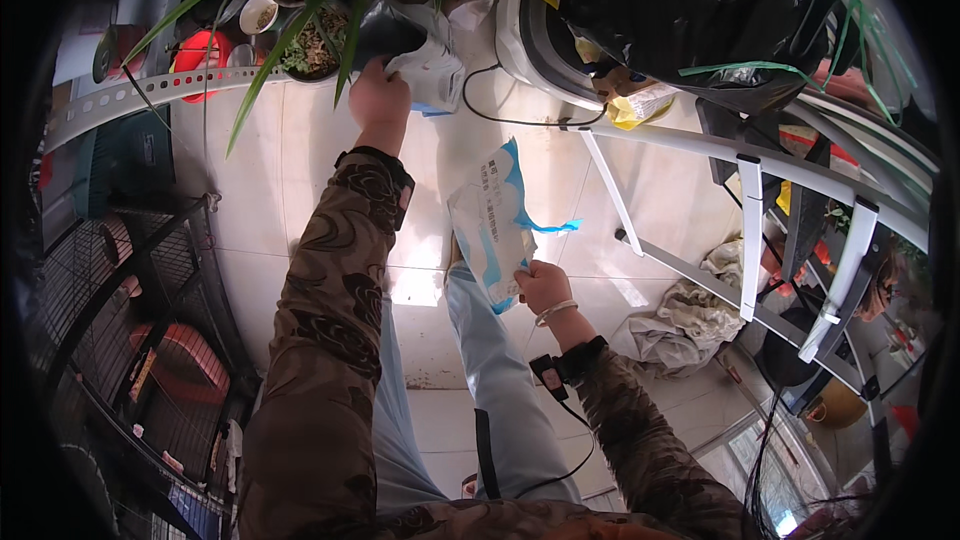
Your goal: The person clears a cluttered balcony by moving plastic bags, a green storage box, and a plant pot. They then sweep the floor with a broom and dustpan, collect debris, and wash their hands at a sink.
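Observation:
My left hand (380,101) reaches far forward. Its fingers are closed on the rim of an open plastic bag (439,64) with a dark inside, standing on the tiles beside potted plants. Nearer my legs, my right hand (545,286) grips the lower edge of a white and blue printed plastic bag (487,225). That bag bears writing, and a thin torn blue strip (556,226) sticks out from its side. How full either bag is, I cannot tell.
Left stands a black wire cage (169,315). A perforated white metal bar (150,90) crosses before a plant pot (319,41). To the right are a white metal frame (675,142), crumpled cloth (675,326) and a large black plastic bag (697,15). A black cable (480,109) lies ahead.

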Demonstrator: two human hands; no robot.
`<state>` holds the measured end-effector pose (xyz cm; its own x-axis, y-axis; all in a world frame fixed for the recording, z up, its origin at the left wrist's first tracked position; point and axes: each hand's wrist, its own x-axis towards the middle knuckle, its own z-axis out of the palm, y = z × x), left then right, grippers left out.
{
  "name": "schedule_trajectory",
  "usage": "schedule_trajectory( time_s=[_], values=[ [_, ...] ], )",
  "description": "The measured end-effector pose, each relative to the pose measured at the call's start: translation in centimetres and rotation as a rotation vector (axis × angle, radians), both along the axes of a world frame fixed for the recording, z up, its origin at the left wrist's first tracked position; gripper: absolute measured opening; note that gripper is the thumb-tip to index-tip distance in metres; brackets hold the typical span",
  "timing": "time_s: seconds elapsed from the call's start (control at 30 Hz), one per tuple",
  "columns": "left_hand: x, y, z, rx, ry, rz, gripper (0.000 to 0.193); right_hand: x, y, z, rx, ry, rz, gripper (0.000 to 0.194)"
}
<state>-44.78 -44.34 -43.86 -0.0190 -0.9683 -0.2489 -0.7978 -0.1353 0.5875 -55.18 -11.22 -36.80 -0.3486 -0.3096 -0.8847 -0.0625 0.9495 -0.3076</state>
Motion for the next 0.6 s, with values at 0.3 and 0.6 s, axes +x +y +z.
schedule_trajectory(
  time_s=[0.3,0.6],
  values=[
    [0.4,-3.6,-1.5,-0.069,0.176,0.189,0.017,-2.5,-13.9,-5.9,-0.222,0.206,0.283,0.029],
    [7.2,0.3,-2.3,0.064,0.078,0.039,0.027,0.9,-19.4,-5.1,-0.456,0.678,0.483,0.016]
  ],
)
